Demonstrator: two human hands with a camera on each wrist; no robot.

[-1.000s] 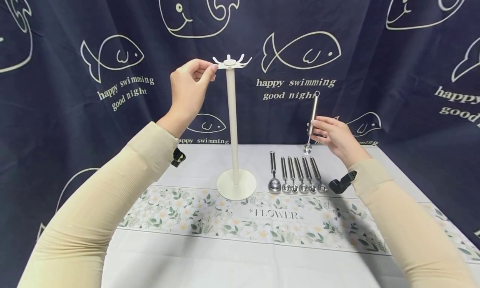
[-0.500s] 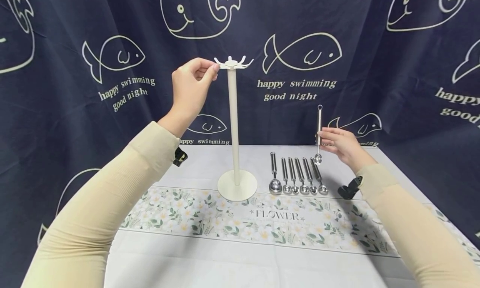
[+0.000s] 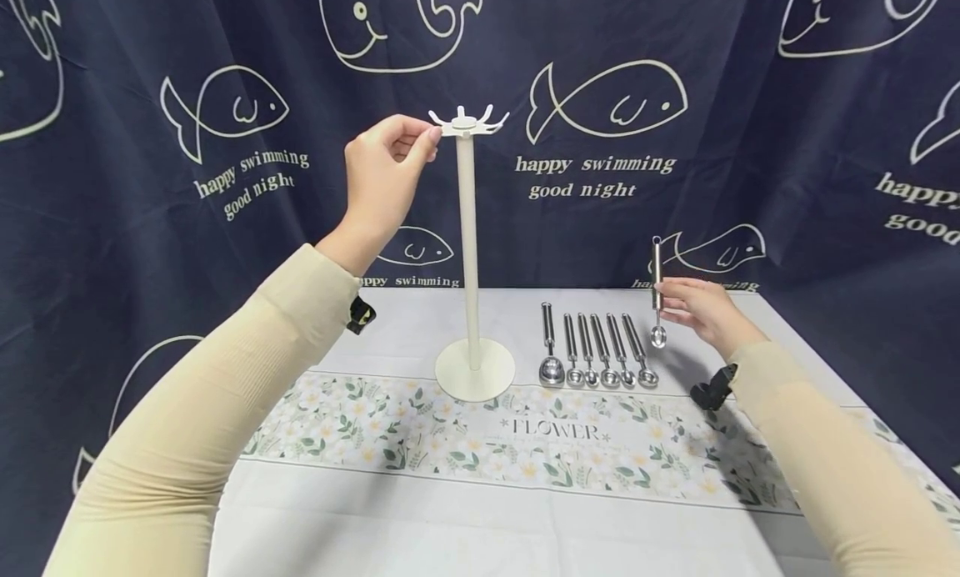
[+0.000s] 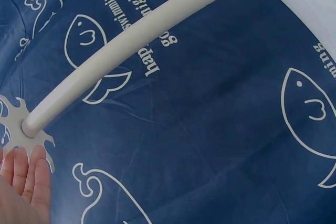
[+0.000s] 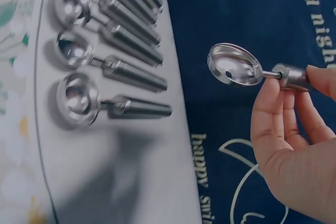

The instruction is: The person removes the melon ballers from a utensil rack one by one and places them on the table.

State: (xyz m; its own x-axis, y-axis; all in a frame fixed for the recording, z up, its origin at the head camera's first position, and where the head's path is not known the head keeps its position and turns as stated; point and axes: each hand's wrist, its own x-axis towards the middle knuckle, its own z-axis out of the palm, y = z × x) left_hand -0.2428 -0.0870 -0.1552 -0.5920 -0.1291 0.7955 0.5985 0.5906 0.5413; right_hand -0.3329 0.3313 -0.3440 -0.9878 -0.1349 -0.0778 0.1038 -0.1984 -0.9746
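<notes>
My left hand [image 3: 382, 168] pinches the tip of a hook on the white utensil stand [image 3: 467, 243] between thumb and forefinger. In the left wrist view, the fingers lie against the hooked top plate [image 4: 18, 121]. My right hand [image 3: 703, 312] holds a steel melon baller [image 3: 657, 267] upright by its handle, hanging loop at the top and bowl below. It is raised at the right of the table. The right wrist view shows its shiny bowl [image 5: 235, 64] with a small hole. Left of that hand, several similar scoops [image 3: 598, 343] lie in a row.
A larger scoop [image 3: 551, 370] ends the row on the left. The stand's round base [image 3: 474, 385] rests on the white tablecloth [image 3: 525, 527], partly over its flowered band [image 3: 450, 444]. A dark blue curtain [image 3: 480, 202] with fish drawings hangs behind.
My right hand has moved right and lower with the melon baller, away from the stand and past the row's right end. The left hand stays at the hook.
</notes>
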